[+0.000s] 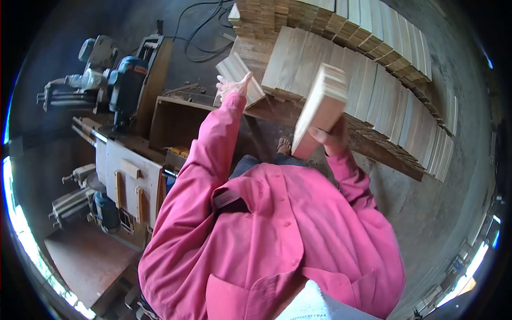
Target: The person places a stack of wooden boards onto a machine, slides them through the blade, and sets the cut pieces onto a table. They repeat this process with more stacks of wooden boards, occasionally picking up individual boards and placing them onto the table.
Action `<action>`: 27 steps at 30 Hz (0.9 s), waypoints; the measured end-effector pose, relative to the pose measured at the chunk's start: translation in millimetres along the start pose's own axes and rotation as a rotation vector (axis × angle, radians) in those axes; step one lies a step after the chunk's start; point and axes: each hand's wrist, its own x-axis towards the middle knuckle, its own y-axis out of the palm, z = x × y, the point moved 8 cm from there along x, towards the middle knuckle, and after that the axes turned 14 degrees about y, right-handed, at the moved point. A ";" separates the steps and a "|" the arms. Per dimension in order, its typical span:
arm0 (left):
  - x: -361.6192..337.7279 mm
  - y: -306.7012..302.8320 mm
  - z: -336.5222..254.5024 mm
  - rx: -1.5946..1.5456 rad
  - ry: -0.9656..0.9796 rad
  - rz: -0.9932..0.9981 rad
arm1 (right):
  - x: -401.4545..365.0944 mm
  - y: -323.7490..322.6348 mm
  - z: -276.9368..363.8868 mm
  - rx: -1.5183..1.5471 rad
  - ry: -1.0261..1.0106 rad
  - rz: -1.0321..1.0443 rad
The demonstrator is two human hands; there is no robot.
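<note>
My left hand (234, 87) is stretched out at the upper middle, fingers and thumb spread apart. It overlaps the near side of a small group of wooden boards (238, 66), which lie side by side at the end of the bench. In my right hand (333, 137) is a stack of wooden boards (322, 101), gripped near its lower end and tilted upright. Its layered end faces up, and some of my fingers are hidden behind it. Past the stack, a long row of wooden boards (368, 85) runs along the bench.
A second row of stacked boards (373, 26) lies farther back. On the left stands a machine with a blue motor (128, 80), beside an open wooden box (178, 125). A white panel (130, 173) with wooden strips sits below. Black cables (200, 45) curl across the floor.
</note>
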 end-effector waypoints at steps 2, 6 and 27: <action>16.8 13.0 -14.6 0.180 -0.097 0.041 | -25.0 -36.5 -3.1 0.058 -0.036 -0.209; 11.0 6.6 -40.9 0.256 -0.086 0.111 | -83.6 -99.8 -29.4 0.049 -0.035 -0.604; 118.2 149.3 -57.6 -0.909 0.225 0.657 | -150.9 -25.8 -56.9 0.505 -0.041 -1.173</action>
